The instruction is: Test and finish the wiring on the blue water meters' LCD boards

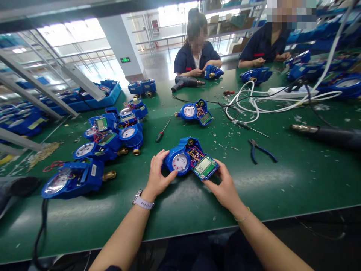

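- Far to my left, a shallow blue plastic tray (pixel 113 98) holds several blue-cased meters (pixel 103 89).
- Nearer on that side, more blue meters with round dials and brass fittings (pixel 84 149) crowd the green tabletop (pixel 107 222).
- My left hand (pixel 158 175) is curved round the dial end, thumb apart from the fingers, gripping the rim.
- The open blue meter with a round white dial (pixel 179 162) lies just ahead of and between my hands; its long axis slants away to the right, dial end nearer my left.
- Its open compartment (pixel 194 150) contains red, yellow and other thin wires.
- Beside it, tilted, is the square green circuit board with a grey display (pixel 205 166), in a blue frame nearer my right hand.
- My right hand (pixel 225 186) pinches that frame's right side between thumb and fingers.
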Motion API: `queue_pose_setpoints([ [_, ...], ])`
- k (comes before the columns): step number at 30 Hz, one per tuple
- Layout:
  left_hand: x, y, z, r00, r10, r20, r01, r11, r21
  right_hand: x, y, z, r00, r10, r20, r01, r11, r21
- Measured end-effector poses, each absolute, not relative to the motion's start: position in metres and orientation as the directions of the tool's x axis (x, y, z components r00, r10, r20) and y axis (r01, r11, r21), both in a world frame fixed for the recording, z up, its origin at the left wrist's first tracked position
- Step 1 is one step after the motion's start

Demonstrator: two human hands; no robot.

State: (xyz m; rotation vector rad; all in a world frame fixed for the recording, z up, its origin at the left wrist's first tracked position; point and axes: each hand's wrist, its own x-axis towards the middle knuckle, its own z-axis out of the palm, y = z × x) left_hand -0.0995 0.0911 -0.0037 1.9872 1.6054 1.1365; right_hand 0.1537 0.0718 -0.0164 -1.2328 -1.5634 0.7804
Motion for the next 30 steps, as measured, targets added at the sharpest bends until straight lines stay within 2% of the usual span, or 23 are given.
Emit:
queue_pose_setpoints([
  [6,-0.103,0.089,0.001,0.084,0.950,0.299,0.662,-0.278,0.696,0.160,0.056,-0.026,-0.066,0.982,0.178,0.243,0.189,-0.952],
  [14,-0.113,0.092,-0.001,0.207,0.927,0.313,0.628,-0.371,0.684,0.161,0.059,-0.015,-0.169,0.973,0.157,0.234,0.194,-0.953],
  [22,-0.113,0.094,-0.001,0.248,0.890,0.383,0.648,-0.446,0.617,0.166,0.058,-0.026,-0.169,0.977,0.129,0.213,0.164,-0.963],
  [30,-0.105,0.090,0.001,0.180,0.834,0.521,0.747,-0.460,0.479,0.167,0.061,-0.029,-0.157,0.979,0.130,0.144,0.153,-0.978],
])
